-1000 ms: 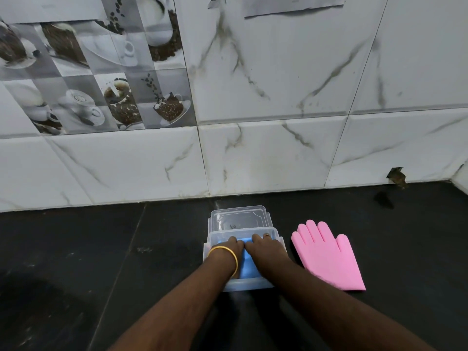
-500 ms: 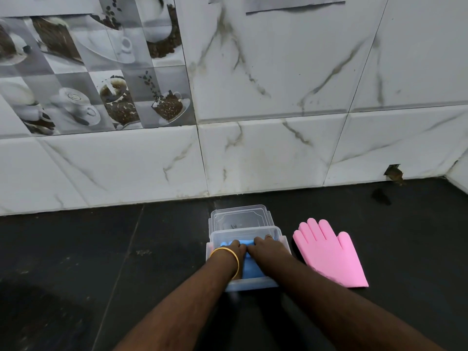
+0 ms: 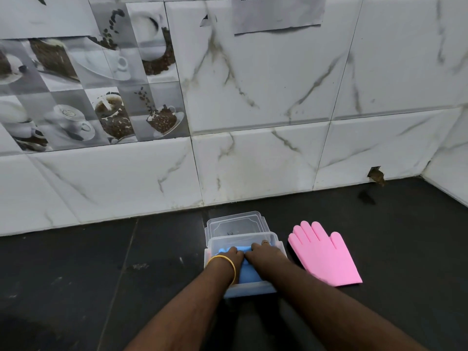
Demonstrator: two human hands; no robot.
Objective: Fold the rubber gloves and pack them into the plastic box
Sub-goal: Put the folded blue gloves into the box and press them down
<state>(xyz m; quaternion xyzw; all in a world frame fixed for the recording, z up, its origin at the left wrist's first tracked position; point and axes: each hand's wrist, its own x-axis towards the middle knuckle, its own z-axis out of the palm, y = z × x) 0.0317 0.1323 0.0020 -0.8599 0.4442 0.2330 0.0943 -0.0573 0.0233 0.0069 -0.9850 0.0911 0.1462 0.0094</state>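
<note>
Seen from above: clear plastic box (image 3: 279, 245) on a black counter (image 3: 101, 262), holding 1 folded blue glove (image 3: 247, 273) that fills most of the inside. Both hands down in the box, side by side on the blue glove: left hand (image 3: 229, 257), with a gold bangle (image 3: 224, 262) at the wrist, and right hand (image 3: 267, 255), with a ring; fingers of both curled down onto the rubber, pressing and bunching it. Clear lid (image 3: 235, 225) lying flat just behind the box at 12 o'clock, touching or nearly touching its far rim.

Box near the tiled wall (image 3: 253, 160), lid between them. Open black counter stretching wide at 9 o'clock and at 3 o'clock past the gloves.

1 pink glove (image 3: 326, 257) flat and unfolded on the counter just beside the box at 3 o'clock, long axis running from cuff at 5 o'clock to fingertips at 11 o'clock.
</note>
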